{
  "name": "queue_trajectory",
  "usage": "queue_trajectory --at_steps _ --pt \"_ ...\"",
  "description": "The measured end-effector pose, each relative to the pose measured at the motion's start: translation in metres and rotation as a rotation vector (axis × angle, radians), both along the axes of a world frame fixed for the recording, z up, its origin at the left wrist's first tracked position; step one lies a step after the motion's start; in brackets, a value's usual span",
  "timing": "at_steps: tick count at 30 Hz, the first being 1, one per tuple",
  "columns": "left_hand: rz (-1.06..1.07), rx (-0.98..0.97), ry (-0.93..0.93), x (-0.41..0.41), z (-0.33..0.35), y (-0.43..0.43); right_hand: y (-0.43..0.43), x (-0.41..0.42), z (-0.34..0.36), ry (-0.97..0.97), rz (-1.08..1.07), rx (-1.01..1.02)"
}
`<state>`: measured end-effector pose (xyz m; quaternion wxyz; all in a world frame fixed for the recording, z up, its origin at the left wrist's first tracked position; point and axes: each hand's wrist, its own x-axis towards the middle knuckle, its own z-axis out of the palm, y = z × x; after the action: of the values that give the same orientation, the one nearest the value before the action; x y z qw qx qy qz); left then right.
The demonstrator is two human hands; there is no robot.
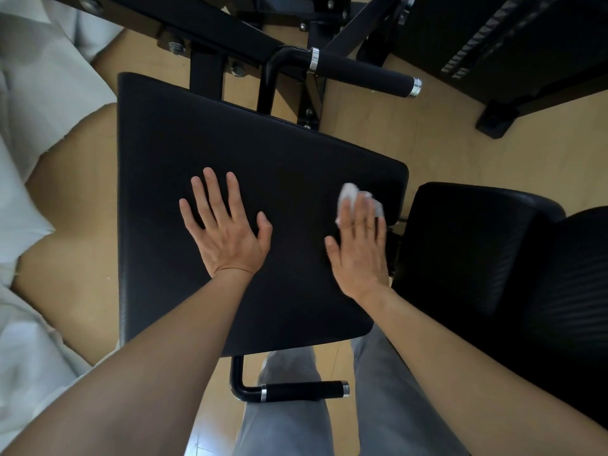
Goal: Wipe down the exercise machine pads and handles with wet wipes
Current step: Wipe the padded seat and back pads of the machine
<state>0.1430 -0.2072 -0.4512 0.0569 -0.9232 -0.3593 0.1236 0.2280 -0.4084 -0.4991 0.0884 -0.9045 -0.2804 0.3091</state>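
A large black seat pad (pixel 204 133) fills the middle of the view. My left hand (pixel 227 232) lies flat on it, fingers spread, holding nothing. My right hand (pixel 360 248) presses a crumpled white wet wipe (pixel 350 194) against the pad near its right edge; the wipe shows past my fingertips. A black foam handle (pixel 362 74) with chrome rings sticks out beyond the pad's far side. A second, shorter black handle (pixel 302 390) sits below the pad's near edge.
A second black pad (pixel 487 251) stands right of the seat. Black steel frame bars (pixel 204 37) run across the top. White cloth (pixel 33 126) hangs at the left. My grey trouser legs (pixel 378 406) stand on the wooden floor (pixel 460 133).
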Motion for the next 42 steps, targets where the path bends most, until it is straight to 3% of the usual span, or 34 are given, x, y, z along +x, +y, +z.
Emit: queue_trajectory --at_steps 3,6,12,16,20,24,29,39,42 --pt "0.007 -0.004 0.008 0.0 0.001 0.0 -0.01 0.0 -0.005 0.037 -0.254 -0.099" --pt "0.004 -0.007 -0.003 0.0 0.001 0.0 0.003 0.001 -0.004 0.071 -0.333 -0.052" --pt "-0.001 -0.005 0.001 0.0 0.001 0.0 0.057 0.041 0.006 0.04 -0.092 0.129" --pt "-0.004 -0.007 0.007 -0.001 0.001 0.001 0.056 0.079 0.003 0.046 -0.169 0.036" --pt "-0.001 -0.013 0.0 0.0 0.001 0.0 0.045 0.113 0.016 0.175 -0.371 0.006" --pt "0.004 -0.032 -0.001 0.0 0.002 0.0 0.055 0.17 0.046 0.573 -0.637 -0.045" --pt "0.007 -0.039 -0.008 0.0 0.003 0.0 0.049 0.215 0.041 0.735 -0.527 -0.102" --pt "0.008 -0.042 -0.022 0.001 0.004 -0.001 0.037 0.237 0.024 0.987 -0.651 -0.241" --pt "0.01 -0.043 -0.03 0.002 0.005 -0.001 0.034 0.24 0.019 1.047 -0.711 -0.194"
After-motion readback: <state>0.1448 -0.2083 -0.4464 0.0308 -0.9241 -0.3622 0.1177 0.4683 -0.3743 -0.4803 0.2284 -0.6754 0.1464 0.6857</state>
